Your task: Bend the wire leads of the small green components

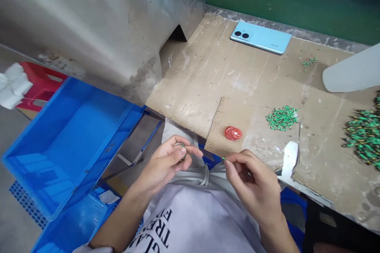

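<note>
My left hand point(170, 158) is closed, with small green and dark pieces point(182, 146) pinched between thumb and fingers; their exact kind is too small to tell. Opposite it, my right hand point(252, 178) pinches one tiny green piece point(223, 158) at the tips of thumb and forefinger. Both hands hover in front of the table edge, apart from each other. Just beyond them lies a small red dish point(233, 133) with a glossy red surface. A small heap of green pieces point(282, 118) rests to the right of the dish.
A larger heap of green and dark pieces point(363, 136) lies at the right on the cardboard-covered table point(202, 87). Farther back are a light-blue phone point(261, 37) and a pale cylindrical object point(353, 69). A metal housing point(118, 27) and a blue bin point(68, 138) stand on the left.
</note>
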Tool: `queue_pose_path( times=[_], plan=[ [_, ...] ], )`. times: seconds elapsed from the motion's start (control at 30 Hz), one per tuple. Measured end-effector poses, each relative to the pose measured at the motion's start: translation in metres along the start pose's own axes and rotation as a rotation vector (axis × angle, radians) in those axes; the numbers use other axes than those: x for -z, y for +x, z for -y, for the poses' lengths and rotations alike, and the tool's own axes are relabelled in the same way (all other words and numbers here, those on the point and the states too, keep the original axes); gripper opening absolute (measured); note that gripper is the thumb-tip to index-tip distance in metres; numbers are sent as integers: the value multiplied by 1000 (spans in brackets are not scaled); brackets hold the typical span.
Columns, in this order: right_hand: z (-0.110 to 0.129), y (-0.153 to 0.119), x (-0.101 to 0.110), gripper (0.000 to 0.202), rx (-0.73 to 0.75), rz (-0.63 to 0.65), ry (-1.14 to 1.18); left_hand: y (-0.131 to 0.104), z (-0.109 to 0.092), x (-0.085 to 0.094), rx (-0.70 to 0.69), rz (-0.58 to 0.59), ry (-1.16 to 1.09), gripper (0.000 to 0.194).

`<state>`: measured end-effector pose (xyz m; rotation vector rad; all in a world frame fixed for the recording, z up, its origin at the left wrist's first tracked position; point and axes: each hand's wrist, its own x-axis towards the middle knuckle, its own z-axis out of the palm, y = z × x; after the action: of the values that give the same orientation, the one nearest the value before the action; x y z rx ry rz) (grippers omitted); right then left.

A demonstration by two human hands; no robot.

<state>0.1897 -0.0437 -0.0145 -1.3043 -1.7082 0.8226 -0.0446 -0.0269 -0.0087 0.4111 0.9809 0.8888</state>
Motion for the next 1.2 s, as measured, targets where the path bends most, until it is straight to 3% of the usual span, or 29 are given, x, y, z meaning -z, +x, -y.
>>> queue_pose_path(
  times=[0.27, 0.57, 0.8, 0.97, 1.2],
  plan=[
    [5, -5, -1, 17, -19, -111, 167, 8, 15, -23, 49, 92, -46, 42],
    [1, -8, -4, 15, -62, -91, 265, 7, 22, -37, 10, 83, 128, 45],
    [-3, -9, -4, 15, -67, -85, 286, 6, 17, -35, 88, 85, -11, 31],
    [-3, -10, -3, 16, -48, -115, 300, 11, 17, -30, 201, 184, -170, 42],
    [-2, -9, -3, 15, -16, -130, 306, 17, 28, -28, 202, 118, -185, 53]
  ],
)
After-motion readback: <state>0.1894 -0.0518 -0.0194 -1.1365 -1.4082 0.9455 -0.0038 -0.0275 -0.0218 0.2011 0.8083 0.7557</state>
